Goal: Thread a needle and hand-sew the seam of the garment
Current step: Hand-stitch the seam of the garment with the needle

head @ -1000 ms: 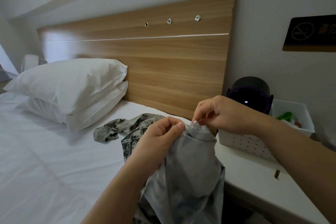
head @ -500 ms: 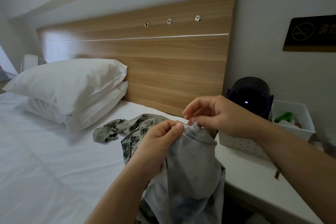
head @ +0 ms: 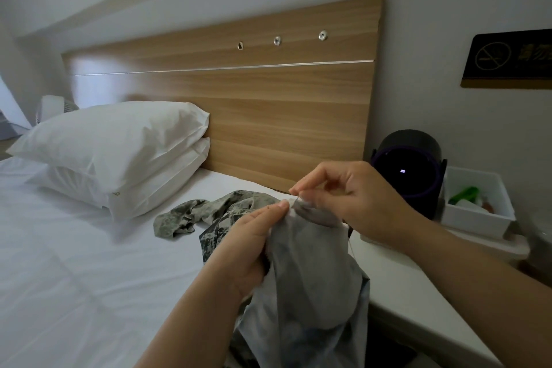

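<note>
A camouflage garment (head: pixel 310 278), turned to its pale grey inside, hangs from my hands over the bed's edge, with one sleeve (head: pixel 185 215) lying on the sheet. My left hand (head: pixel 254 239) grips a raised fold of the cloth, thumb and forefinger pinched at its top edge. My right hand (head: pixel 346 197) is just right of that edge, its thumb and forefinger pinching a thin needle (head: pixel 295 193) at the seam. A dark thread (head: pixel 350 243) trails down below my right wrist.
White pillows (head: pixel 119 152) are stacked at the left against the wooden headboard (head: pixel 268 110). A white nightstand (head: pixel 418 293) on the right carries a black round device (head: pixel 409 170) and a white bin (head: pixel 478 212) with small items.
My right hand has shifted slightly left and opened its outer fingers while keeping the pinch at the seam edge. My left hand still holds the fold in the same spot.
</note>
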A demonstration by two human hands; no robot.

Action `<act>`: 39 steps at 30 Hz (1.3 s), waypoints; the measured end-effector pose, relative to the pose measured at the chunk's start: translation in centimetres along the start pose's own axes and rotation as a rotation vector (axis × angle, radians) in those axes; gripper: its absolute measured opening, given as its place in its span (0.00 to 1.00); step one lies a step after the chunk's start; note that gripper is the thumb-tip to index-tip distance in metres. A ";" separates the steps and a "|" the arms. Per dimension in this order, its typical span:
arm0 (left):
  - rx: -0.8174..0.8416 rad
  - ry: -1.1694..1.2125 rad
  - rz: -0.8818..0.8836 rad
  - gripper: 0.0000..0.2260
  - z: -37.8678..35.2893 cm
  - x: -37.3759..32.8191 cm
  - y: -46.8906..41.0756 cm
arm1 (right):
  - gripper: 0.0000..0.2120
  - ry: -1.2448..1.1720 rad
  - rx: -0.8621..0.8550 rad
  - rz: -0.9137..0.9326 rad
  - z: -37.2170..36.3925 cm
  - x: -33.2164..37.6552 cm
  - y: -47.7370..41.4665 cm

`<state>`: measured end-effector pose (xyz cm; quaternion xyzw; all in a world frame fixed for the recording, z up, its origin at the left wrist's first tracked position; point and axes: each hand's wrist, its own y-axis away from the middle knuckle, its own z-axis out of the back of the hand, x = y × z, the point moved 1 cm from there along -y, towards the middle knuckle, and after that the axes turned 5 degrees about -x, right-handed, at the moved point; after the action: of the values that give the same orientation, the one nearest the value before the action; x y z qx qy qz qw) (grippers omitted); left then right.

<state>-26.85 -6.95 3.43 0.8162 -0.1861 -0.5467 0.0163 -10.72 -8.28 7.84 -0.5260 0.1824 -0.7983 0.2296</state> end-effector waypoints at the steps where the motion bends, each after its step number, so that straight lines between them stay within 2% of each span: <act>1: -0.038 0.011 0.025 0.16 0.2 -0.1 -0.2 | 0.02 -0.205 -0.029 -0.098 0.0 0.2 -0.1; 4: -0.147 0.046 0.116 0.14 0.9 -0.2 -1.2 | 0.05 -0.798 -0.181 -0.296 0.4 0.9 -0.8; 6: -0.218 0.085 0.158 0.14 1.5 -0.3 -2.0 | 0.07 -0.939 -0.271 -0.404 1.0 1.0 -1.3; 8: -0.267 0.130 0.164 0.13 1.8 -0.4 -2.6 | 0.08 -0.844 -0.232 -0.511 1.9 0.6 -1.6; 9: -0.286 0.147 0.154 0.13 1.9 -0.5 -2.9 | 0.09 -0.692 -0.133 -0.556 2.2 0.3 -1.5; 10: -0.303 0.160 0.140 0.12 2.1 -0.6 -3.2 | 0.09 -0.433 0.023 -0.591 2.5 -0.2 -1.3; 12: -0.330 0.175 0.108 0.12 2.4 -0.7 -3.4 | 0.09 0.246 0.342 -0.635 2.9 -1.2 -0.5; 13: -0.338 0.178 0.093 0.13 2.6 -0.7 -3.4 | 0.09 0.507 0.411 -0.621 3.1 -1.9 -0.2; 14: -0.344 0.175 0.080 0.13 2.8 -0.8 -3.4 | 0.09 0.652 0.399 -0.604 3.3 -2.5 0.1; 15: -0.345 0.167 0.066 0.14 2.9 -0.7 -3.4 | 0.10 0.677 0.329 -0.589 3.5 -2.8 0.2; 18: -0.321 0.135 0.018 0.14 2.8 -0.5 -3.2 | 0.06 0.429 0.051 -0.433 3.2 -2.3 -0.1; 20: -0.292 0.117 -0.017 0.13 2.4 -0.3 -2.9 | 0.02 0.302 -0.052 -0.286 1.9 -1.3 -0.6; 22: -0.251 0.081 -0.050 0.14 1.9 -0.1 -2.7 | 0.02 0.287 -0.047 -0.180 0.0 -0.6 -0.9; 25: -0.232 0.055 -0.079 0.16 1.4 0.1 -2.4 | 0.06 0.395 -0.023 -0.143 -2.5 -1.2 -1.4; 30: -0.235 0.054 -0.084 0.17 1.6 0.0 -2.2 | 0.05 0.438 0.022 -0.176 -2.7 -2.2 -2.0; 33: -0.230 0.069 -0.072 0.15 1.7 -0.2 -2.3 | 0.05 0.302 0.072 -0.250 -2.0 -2.4 -1.9; 36: -0.223 0.104 -0.051 0.14 1.5 -0.3 -2.5 | 0.04 0.198 0.031 -0.286 -1.3 -2.4 -1.9; 39: -0.192 0.096 -0.044 0.15 1.1 0.0 -2.7 | 0.08 0.327 0.058 -0.259 -1.9 -2.5 -2.2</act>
<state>-27.11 -4.24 2.37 0.8402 -0.1139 -0.5223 0.0912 -12.02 -4.97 6.39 -0.4019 0.1249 -0.9008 0.1074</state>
